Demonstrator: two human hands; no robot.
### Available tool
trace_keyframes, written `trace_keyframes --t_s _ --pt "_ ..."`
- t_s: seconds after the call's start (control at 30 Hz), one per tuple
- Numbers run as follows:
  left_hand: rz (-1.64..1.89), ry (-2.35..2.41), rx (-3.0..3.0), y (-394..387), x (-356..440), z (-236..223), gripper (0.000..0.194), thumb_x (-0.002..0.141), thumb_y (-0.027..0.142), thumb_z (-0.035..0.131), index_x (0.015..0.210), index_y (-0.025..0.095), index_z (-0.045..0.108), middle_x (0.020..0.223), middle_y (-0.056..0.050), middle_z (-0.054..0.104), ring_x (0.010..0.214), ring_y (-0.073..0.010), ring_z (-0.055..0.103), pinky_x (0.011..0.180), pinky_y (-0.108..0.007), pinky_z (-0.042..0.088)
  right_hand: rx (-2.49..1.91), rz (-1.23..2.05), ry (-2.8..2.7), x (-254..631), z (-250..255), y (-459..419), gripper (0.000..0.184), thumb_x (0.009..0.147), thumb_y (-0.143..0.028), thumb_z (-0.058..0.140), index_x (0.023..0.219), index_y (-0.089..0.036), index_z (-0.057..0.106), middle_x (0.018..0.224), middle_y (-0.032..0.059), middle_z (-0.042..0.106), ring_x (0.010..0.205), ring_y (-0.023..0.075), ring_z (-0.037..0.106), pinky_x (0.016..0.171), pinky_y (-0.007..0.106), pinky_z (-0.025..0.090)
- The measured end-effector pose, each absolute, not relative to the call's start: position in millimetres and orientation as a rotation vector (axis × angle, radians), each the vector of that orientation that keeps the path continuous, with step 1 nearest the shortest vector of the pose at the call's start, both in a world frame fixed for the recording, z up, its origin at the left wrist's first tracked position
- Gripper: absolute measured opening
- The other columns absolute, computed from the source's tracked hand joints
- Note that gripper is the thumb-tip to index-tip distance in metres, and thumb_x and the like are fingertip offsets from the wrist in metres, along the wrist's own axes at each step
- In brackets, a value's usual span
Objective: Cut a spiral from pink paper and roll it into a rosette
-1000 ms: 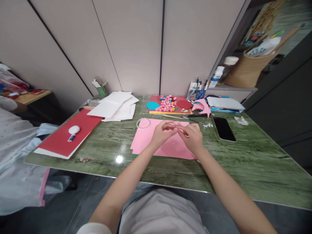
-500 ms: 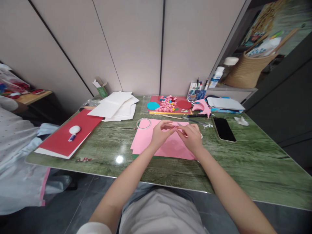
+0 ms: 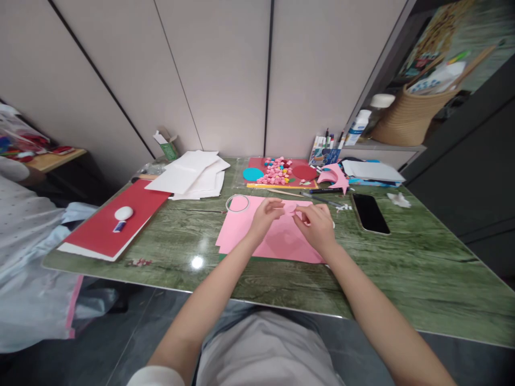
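Above the pink sheets (image 3: 241, 230), a small rolled-looking piece of pink paper (image 3: 290, 208) is held between my two hands. My right hand (image 3: 316, 221) pinches its right edge between thumb and forefinger. My left hand (image 3: 266, 219) is curled at its left edge, with the thumb and fingertips against it. The paper's exact shape is too small to make out. A silver ring (image 3: 237, 203) lies on the upper left of the pink sheets, left of my left hand. A green sheet shows under their front edge.
Behind the hands lie pink paper stars (image 3: 277, 172), a blue disc (image 3: 253, 175) and a yellow pencil (image 3: 281, 186). White papers (image 3: 189, 171) and a red sheet (image 3: 100, 230) are at left. A phone (image 3: 370, 213) lies at right. Another person's clothing (image 3: 24, 252) shows far left.
The small pink piece has come into clearer view between my fingertips, which have moved slightly apart. My arms and the things on the table have stayed in place.
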State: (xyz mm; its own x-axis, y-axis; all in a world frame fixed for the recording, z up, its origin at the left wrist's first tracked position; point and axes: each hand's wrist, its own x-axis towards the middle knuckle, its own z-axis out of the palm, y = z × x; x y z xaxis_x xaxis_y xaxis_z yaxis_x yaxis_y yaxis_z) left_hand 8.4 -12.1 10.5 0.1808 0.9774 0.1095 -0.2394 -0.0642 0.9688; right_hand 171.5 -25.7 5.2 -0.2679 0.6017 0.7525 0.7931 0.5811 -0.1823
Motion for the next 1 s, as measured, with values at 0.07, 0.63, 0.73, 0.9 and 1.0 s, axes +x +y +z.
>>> trace_keyframes --t_s 0.07,0.63,0.73,0.9,1.0 --pt "1.083 0.778 1.020 -9.4 7.1 8.4 0.031 0.067 0.024 0.061 0.097 0.021 0.055 0.084 -0.002 0.060 0.076 -0.0113 0.057 0.066 -0.023 0.039 -1.116 -0.302 -1.988 171.8 4.8 -25.1 0.012 0.081 -0.025 0.050 0.085 -0.019 0.059 0.057 -0.0027 0.048 0.056 0.0116 0.043 0.069 0.028 0.031" --pt "1.164 0.645 1.071 -13.7 11.2 9.6 0.035 0.060 0.018 0.066 0.093 0.017 0.055 0.062 0.003 0.055 0.061 -0.0068 0.051 0.063 -0.022 0.035 -1.173 -0.385 -2.023 171.0 3.0 -25.4 0.014 0.074 -0.024 0.051 0.062 -0.019 0.044 0.058 -0.0009 0.046 0.060 0.0142 0.041 0.069 0.030 0.031" --pt "1.147 0.659 1.020 -13.5 10.0 10.3 0.035 0.059 0.019 0.065 0.093 0.017 0.056 0.063 0.003 0.054 0.061 -0.0061 0.050 0.061 -0.021 0.034 -1.168 -0.363 -2.011 170.5 3.8 -25.7 0.010 0.075 -0.023 0.051 0.066 -0.019 0.047 0.058 -0.0016 0.046 0.059 0.0135 0.041 0.069 0.030 0.031" --pt "1.138 0.650 0.918 -11.4 7.2 11.5 0.035 0.059 0.019 0.066 0.093 0.018 0.056 0.061 0.004 0.051 0.056 -0.0040 0.046 0.058 -0.019 0.033 -1.126 -0.330 -2.033 169.8 4.4 -25.3 0.006 0.076 -0.023 0.051 0.072 -0.019 0.052 0.058 -0.0022 0.047 0.058 0.0125 0.043 0.069 0.030 0.031" --pt "1.134 0.651 0.892 -7.6 5.5 9.2 0.037 0.058 0.019 0.067 0.093 0.018 0.056 0.063 0.004 0.053 0.057 -0.0040 0.047 0.058 -0.019 0.034 -1.095 -0.306 -2.035 169.6 4.9 -25.5 0.006 0.077 -0.023 0.051 0.077 -0.019 0.055 0.059 -0.0024 0.048 0.058 0.0121 0.044 0.070 0.030 0.031"
